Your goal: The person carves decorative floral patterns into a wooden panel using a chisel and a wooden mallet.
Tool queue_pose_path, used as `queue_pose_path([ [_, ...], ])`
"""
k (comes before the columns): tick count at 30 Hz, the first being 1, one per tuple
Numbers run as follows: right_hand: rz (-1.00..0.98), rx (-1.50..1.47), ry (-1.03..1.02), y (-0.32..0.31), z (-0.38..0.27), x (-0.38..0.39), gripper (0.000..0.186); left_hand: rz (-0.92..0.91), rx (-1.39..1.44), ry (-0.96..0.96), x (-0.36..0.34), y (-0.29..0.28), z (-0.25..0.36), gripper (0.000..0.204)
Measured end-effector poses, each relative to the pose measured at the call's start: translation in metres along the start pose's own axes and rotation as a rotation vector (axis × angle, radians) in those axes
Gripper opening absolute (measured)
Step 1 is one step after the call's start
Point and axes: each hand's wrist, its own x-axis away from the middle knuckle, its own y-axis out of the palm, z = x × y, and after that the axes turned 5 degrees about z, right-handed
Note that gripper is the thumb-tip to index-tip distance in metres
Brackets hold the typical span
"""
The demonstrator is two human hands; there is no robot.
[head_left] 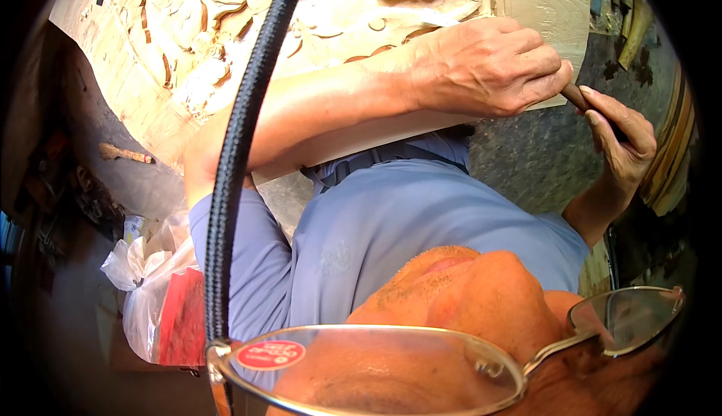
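A large pale wooden panel (338, 21) carved in relief spans the top of the head view, brightly lit. My left arm lies across its near edge, and my left hand (500, 70) is closed in a fist over the panel's right part. A carving tool with a brown, rod-like handle (575, 97) runs out of that fist to the right. My right hand (620, 126), just off the panel's edge, pinches the handle's other end between thumb and fingers. The tool's working end is hidden beneath my left hand.
A short wooden stick (126, 153) lies at the left beside the panel. Below it hangs a clear plastic bag (147, 296) with something red. Wooden strips (669, 153) stand at the far right. A black braided cord (244, 115) crosses the view.
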Motion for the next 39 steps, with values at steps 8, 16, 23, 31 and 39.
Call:
queue_pose_path([
  [8,0.086,0.101,-0.041,0.012,0.012,0.009,0.030,0.023,0.049,-0.040,0.007,0.012,0.000,0.031],
  [16,0.017,0.130,-0.003,-0.002,0.014,0.000,0.029,0.026,0.092,-0.138,0.004,0.012,0.001,0.027],
  [23,0.056,0.194,-0.158,0.002,0.011,-0.004,0.030,0.029,0.133,-0.153,0.000,0.007,0.001,0.027],
  [31,-0.041,0.127,0.000,-0.011,0.013,-0.008,0.030,0.048,0.134,-0.168,0.001,0.012,-0.002,0.025],
  [39,-0.109,0.176,-0.016,-0.024,0.007,-0.020,0.030,0.061,0.131,-0.148,-0.002,0.012,-0.005,0.026],
])
